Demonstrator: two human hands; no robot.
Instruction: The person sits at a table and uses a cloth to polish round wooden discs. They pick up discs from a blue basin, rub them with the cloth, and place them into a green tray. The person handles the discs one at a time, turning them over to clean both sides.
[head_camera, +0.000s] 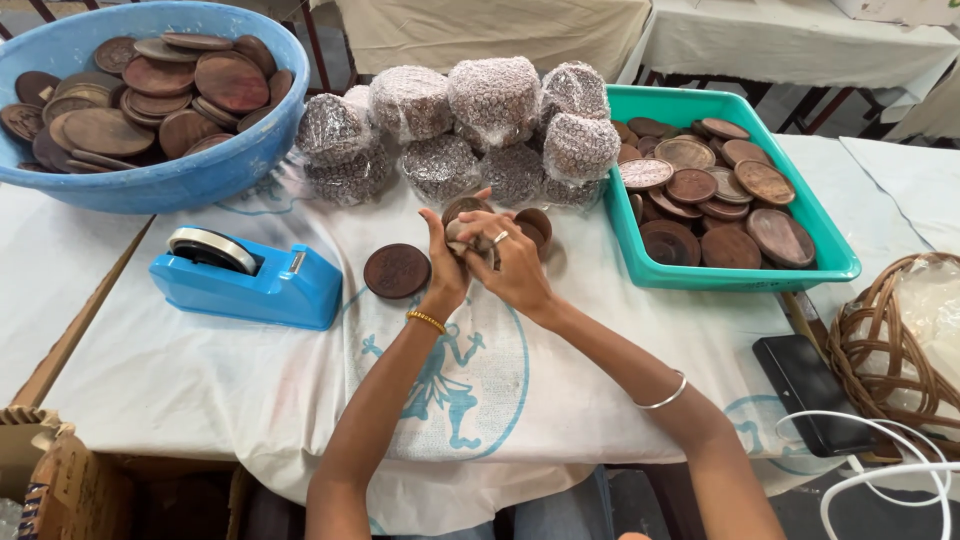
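Left hand (443, 262): it is up off the table, with its fingers curled tight around the left side of a small stack of wooden discs (466, 212).
Right hand (511, 268): it grips the same stack from the right side, and it has a ring on 1 finger.
Small stack of wooden discs: it sits between the 2 hands, right in the middle of the table. The hands hide most of it, so only the dark round top and a pale bit show. I cannot tell how many discs are in it.
Loose disc (397, 271): 1 flat brown disc lies on the cloth just beside the left hand.
More discs (535, 224): a few brown discs lie just behind the right hand.
Wrapped bundles (470, 130): a pile of round bundles in bubble wrap sits behind the hands.
Blue tub (170, 180): a big round tub full of brown discs sits far off to the left.
Teal tray (735, 272): a tray of brown discs sits to the right of the hands.
Tape holder (250, 280): a blue one with a roll of tape sits on the left, near the loose disc.
Cloth (200, 380): a white cloth with blue print covers the table.
Basket (890, 340): a woven basket sits at the far right.
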